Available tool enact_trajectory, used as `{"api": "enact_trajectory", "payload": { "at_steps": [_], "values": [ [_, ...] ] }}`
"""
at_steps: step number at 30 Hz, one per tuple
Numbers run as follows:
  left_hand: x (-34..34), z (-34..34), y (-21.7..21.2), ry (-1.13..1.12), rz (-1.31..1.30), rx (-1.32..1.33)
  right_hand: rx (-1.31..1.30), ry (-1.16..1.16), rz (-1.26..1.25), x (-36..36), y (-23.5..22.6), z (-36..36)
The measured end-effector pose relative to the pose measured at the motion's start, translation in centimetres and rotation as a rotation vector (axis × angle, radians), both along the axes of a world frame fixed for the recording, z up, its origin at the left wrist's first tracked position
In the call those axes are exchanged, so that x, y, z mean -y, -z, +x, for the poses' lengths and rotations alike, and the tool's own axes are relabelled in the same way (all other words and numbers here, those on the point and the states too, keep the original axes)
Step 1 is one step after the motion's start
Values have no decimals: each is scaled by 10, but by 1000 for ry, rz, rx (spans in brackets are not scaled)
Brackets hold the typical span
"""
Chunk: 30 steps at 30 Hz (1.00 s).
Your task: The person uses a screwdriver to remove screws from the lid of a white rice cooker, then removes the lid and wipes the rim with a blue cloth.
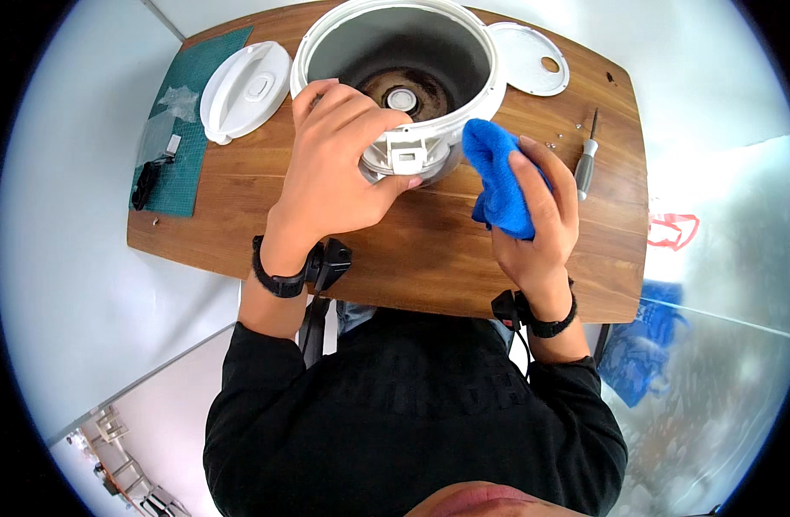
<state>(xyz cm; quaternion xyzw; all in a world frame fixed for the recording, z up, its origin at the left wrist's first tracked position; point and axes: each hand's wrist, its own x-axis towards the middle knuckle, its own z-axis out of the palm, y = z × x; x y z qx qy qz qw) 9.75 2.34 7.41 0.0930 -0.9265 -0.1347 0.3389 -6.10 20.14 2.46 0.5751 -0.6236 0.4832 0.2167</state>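
Observation:
A white rice cooker body [495,93] stands lidless at the far middle of the wooden table. Its grey inner wall and a brown-stained heating plate with a round white centre show from above. My left hand [339,164] grips its near rim on the left, fingers over the edge and thumb low beside the white front latch [406,157]. In my right hand [546,202] is a bunched blue cloth [505,177], pinched between thumb and fingers. The cloth hangs just right of the cooker's near side; whether it touches the cooker I cannot tell.
Left of the cooker lies an oval white lid [248,90], partly on a green cutting mat [175,181] with clear plastic and a black cord [145,183]. At right are a white disc with a hole [524,53], a screwdriver [588,159] and several small screws [560,135].

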Motion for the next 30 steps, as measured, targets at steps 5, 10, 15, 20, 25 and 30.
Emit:
{"api": "enact_trajectory", "payload": {
  "at_steps": [5,10,15,20,25,30],
  "values": [
    [-9,4,-4,22,-3,-44,-143,-17,121,3,-5,14],
    [-10,-2,10,-3,14,-146,-191,-2,153,7,-6,25],
    [-10,-23,27,-142,-75,-346,-155,-5,125,11,-4,29],
    [-9,-25,27,-175,-96,-366,-100,-15,115,10,-1,26],
    [-8,-26,26,-193,-100,-352,-62,27,116,9,-4,18],
    [-8,-27,26,-193,-99,-376,-3,178,154,10,0,-4]
  ]
}}
